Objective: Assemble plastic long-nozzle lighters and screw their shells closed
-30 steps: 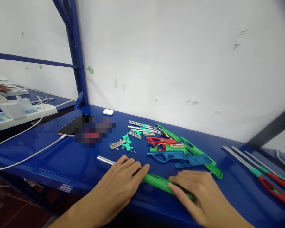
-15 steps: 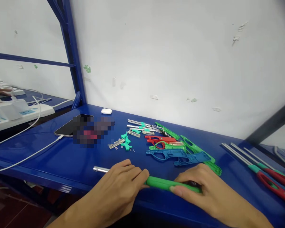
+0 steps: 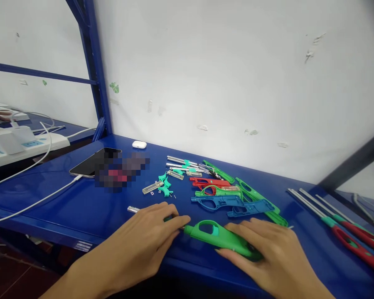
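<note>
A green long-nozzle lighter (image 3: 224,238) lies across both hands above the table's front edge. My right hand (image 3: 268,251) is wrapped round the rear of its handle, thumb on the near side. The trigger loop, with a teal trigger inside, faces up. My left hand (image 3: 143,236) is closed round the metal barrel, whose slotted tip (image 3: 132,209) pokes out to the left. Just beyond the lighter are blue casing halves (image 3: 218,203), red casing halves (image 3: 210,182) and green casing halves (image 3: 260,197). Several teal triggers (image 3: 165,190) and clear fuel tanks (image 3: 152,187) lie farther left.
Metal barrels with wires (image 3: 182,161) lie toward the wall. Red-handled lighters (image 3: 349,241) rest at the right. On the left are a phone (image 3: 92,163) with a white cable, a white earbud case (image 3: 139,144) and a power strip (image 3: 46,143). A blue frame post (image 3: 95,62) rises behind.
The lighter has been rolled so its trigger loop now shows. My left hand has slid left along the barrel, off the green body. The view has shifted slightly.
</note>
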`<state>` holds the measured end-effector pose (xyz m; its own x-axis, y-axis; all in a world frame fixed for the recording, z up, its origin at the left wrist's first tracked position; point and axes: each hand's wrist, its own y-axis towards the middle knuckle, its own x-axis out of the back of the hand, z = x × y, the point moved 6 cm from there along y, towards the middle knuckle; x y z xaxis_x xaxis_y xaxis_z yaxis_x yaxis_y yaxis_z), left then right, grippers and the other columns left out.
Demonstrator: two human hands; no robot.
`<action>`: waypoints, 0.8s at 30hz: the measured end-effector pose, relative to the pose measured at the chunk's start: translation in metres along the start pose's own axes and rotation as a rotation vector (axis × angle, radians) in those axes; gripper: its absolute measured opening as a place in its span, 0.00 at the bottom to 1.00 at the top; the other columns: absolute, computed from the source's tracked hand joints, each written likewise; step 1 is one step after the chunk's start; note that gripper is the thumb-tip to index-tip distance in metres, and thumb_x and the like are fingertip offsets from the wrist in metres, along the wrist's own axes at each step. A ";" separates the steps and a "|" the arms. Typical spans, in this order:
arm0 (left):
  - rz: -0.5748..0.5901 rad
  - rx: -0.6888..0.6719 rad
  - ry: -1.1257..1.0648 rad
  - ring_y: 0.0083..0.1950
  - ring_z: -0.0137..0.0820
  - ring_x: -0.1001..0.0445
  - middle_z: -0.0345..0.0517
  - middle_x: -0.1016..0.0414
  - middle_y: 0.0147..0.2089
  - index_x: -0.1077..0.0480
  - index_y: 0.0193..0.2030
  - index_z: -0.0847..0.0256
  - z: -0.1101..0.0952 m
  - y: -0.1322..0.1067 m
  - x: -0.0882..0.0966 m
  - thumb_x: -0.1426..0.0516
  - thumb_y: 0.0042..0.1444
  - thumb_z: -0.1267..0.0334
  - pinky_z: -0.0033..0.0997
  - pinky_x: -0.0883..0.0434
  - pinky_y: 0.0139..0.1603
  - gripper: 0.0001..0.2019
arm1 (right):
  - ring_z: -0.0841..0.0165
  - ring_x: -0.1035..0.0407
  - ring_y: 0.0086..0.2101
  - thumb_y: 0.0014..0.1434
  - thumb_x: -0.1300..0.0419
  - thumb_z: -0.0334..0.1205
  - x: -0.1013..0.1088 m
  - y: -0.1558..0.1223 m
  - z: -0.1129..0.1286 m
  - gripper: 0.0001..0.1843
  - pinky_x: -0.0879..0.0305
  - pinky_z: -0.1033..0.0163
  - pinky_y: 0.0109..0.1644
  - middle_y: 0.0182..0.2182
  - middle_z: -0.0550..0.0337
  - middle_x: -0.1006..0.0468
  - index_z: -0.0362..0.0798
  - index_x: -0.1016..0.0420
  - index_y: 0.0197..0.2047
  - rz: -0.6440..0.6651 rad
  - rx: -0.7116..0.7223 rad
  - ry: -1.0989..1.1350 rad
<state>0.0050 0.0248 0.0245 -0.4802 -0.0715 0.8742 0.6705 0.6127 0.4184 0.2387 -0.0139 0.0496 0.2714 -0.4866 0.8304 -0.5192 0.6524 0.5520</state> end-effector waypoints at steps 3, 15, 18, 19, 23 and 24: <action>0.015 -0.080 -0.001 0.52 0.38 0.21 0.47 0.22 0.52 0.28 0.63 0.55 -0.007 0.007 -0.009 0.45 0.74 0.69 0.40 0.23 0.56 0.15 | 0.65 0.20 0.27 0.73 0.41 0.60 -0.014 -0.001 -0.003 0.22 0.30 0.61 0.31 0.30 0.60 0.15 0.50 0.17 0.44 0.036 -0.062 0.053; 0.040 -0.331 0.415 0.45 0.42 0.19 0.52 0.18 0.46 0.36 0.70 0.68 -0.033 0.014 -0.018 0.54 0.71 0.80 0.49 0.26 0.56 0.23 | 0.66 0.19 0.30 0.72 0.40 0.60 -0.026 -0.004 -0.004 0.21 0.29 0.63 0.33 0.37 0.58 0.15 0.52 0.15 0.45 0.103 -0.098 0.178; 0.044 -0.307 0.443 0.44 0.43 0.20 0.53 0.20 0.46 0.33 0.66 0.68 -0.035 0.018 -0.023 0.55 0.72 0.78 0.47 0.25 0.51 0.20 | 0.65 0.19 0.31 0.71 0.40 0.60 -0.028 -0.004 -0.004 0.21 0.28 0.63 0.36 0.37 0.58 0.15 0.53 0.15 0.47 0.134 -0.136 0.201; 0.051 -0.286 0.438 0.45 0.43 0.20 0.54 0.20 0.47 0.33 0.65 0.67 -0.033 0.018 -0.025 0.56 0.72 0.78 0.45 0.25 0.50 0.20 | 0.65 0.19 0.31 0.72 0.40 0.59 -0.029 -0.004 -0.004 0.20 0.27 0.63 0.37 0.38 0.57 0.15 0.54 0.15 0.47 0.147 -0.158 0.203; 0.048 -0.205 0.373 0.53 0.42 0.20 0.55 0.21 0.55 0.35 0.67 0.64 -0.027 0.013 -0.021 0.57 0.71 0.78 0.42 0.24 0.54 0.23 | 0.64 0.19 0.32 0.71 0.38 0.57 -0.033 -0.008 -0.005 0.16 0.27 0.62 0.36 0.43 0.59 0.15 0.58 0.17 0.50 0.199 -0.238 0.171; 0.046 -0.199 0.343 0.55 0.42 0.20 0.55 0.21 0.57 0.36 0.68 0.62 -0.027 0.011 -0.018 0.56 0.71 0.78 0.41 0.25 0.56 0.23 | 0.64 0.19 0.32 0.70 0.38 0.58 -0.033 -0.010 -0.005 0.15 0.27 0.62 0.36 0.43 0.60 0.16 0.59 0.18 0.51 0.206 -0.256 0.167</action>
<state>0.0367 0.0121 0.0198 -0.2528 -0.3273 0.9105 0.7994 0.4594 0.3871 0.2390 -0.0014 0.0175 0.3220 -0.2421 0.9153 -0.3627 0.8614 0.3555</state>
